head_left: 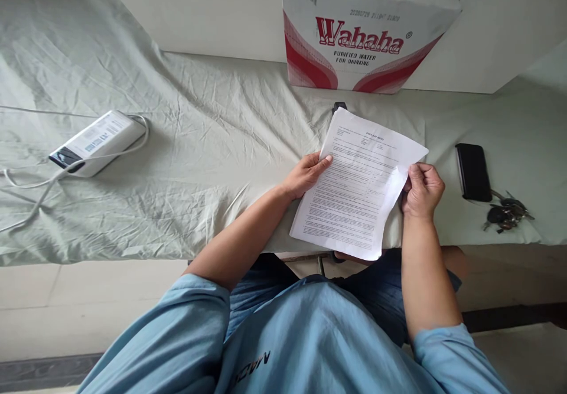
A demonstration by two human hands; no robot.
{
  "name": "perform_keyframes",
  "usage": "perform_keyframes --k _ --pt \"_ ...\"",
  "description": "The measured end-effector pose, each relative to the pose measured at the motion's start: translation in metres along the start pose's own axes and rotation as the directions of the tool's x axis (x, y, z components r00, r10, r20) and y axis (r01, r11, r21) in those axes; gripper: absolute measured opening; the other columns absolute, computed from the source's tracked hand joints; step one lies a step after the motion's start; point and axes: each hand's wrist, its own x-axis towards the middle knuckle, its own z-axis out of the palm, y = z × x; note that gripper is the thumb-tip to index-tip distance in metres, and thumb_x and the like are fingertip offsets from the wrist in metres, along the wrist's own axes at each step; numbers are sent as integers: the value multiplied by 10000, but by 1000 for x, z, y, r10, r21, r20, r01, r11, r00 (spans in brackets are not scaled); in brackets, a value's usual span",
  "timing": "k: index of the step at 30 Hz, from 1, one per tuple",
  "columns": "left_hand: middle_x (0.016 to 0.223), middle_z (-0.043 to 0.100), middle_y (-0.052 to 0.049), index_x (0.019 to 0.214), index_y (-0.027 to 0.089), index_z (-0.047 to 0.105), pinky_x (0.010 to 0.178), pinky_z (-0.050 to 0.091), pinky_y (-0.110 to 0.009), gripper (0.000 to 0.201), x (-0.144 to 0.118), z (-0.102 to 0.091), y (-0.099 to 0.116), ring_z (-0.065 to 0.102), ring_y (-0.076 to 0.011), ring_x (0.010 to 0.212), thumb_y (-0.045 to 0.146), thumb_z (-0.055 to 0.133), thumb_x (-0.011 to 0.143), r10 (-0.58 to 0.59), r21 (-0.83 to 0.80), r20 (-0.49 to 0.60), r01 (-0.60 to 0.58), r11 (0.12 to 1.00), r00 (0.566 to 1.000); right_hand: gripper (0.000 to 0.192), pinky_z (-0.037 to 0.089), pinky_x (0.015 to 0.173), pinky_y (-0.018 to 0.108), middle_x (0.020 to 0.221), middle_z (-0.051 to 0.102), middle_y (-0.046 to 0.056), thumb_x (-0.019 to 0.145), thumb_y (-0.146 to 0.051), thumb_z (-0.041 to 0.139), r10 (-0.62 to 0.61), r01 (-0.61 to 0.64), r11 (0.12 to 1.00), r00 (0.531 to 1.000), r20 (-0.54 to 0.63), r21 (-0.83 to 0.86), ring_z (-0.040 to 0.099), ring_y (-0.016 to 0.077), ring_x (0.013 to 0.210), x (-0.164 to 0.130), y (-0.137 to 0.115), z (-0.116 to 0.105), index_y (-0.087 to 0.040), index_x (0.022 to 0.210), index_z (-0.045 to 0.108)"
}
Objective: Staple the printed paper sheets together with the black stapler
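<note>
Between my two hands is a small stack of printed sheets of paper (349, 190), tilted, its lower end reaching over the table's near edge. My left hand (308, 172) grips the left side of the stack, thumb on top and the other fingers underneath. At the upper right edge, my right hand (420, 187) pinches the paper between thumb and curled fingers. Dense lines of text cover the top sheet, and its right edge bends a little. A small black object (339, 106) shows partly from behind the stack's top edge; I cannot make out what it is.
A pale green cloth (212, 128) covers the table. At the back stands a Wahaha water carton (367, 39) beside white boxes. A white power bank (100, 143) with cables lies at the left. A black phone (473, 172) and a bunch of keys (507, 212) lie at the right.
</note>
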Motion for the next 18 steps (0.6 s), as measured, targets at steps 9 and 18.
perform_keyframes --k 9,18 --pt "1099 895 -91 1194 205 822 1042 688 -476 698 11 -5 -10 858 -343 1145 738 1011 784 9 -263 -261 -80 961 965 467 480 548 193 888 832 47 773 -591 1032 142 -142 971 990 14 191 617 86 638 -29 -41 -38 -204 891 799" --pt "1265 889 -85 1256 241 789 1247 622 -519 509 17 -6 -13 767 -375 1441 538 988 893 9 -502 -277 -152 852 961 670 765 852 409 1287 889 187 881 -692 966 568 -570 793 567 597 -213 878 299 1061 -160 -75 -67 -241 1358 834"
